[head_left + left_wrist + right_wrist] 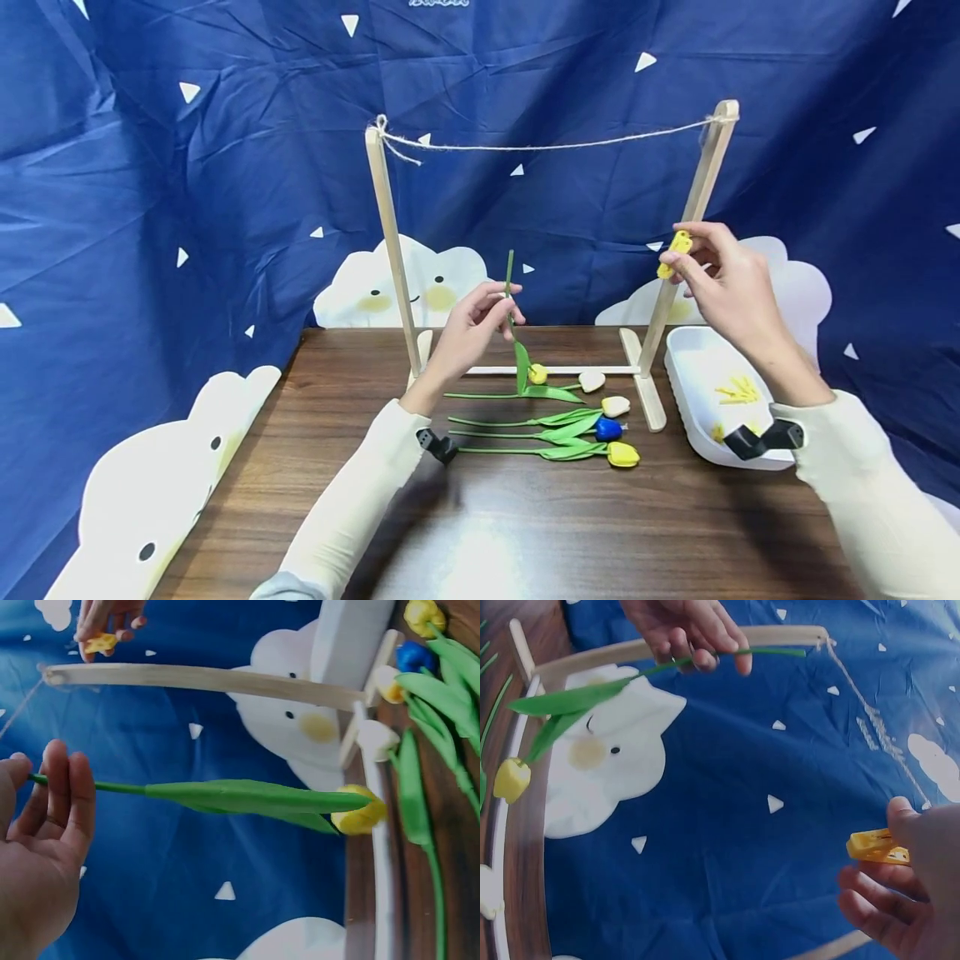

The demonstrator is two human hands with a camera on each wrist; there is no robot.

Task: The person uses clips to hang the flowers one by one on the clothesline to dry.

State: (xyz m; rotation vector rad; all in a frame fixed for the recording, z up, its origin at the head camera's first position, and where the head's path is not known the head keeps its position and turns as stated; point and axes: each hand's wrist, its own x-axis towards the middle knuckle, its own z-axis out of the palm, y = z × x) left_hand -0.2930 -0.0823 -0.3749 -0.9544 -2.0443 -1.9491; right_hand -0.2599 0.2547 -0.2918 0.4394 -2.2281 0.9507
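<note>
My left hand (477,323) pinches the green stem of a yellow tulip (537,373), which hangs head down with its leaves below the fingers. In the left wrist view the tulip's leaf (255,796) stretches from the fingers toward the yellow bloom. Raised beside the right post, my right hand (723,279) holds a yellow clothespin (677,253) between thumb and fingers. Above both hands a string (540,148) runs between two wooden posts. Several tulips lie on the table below, among them a blue tulip (609,430) and another yellow one (622,454).
A white plastic tub (678,367) at the right holds several yellow clothespins (738,390). The wooden frame's left post (393,242) and right post (701,187) stand on feet joined by a white bar (465,370). Behind hangs a blue cloth (225,167) with clouds and triangles.
</note>
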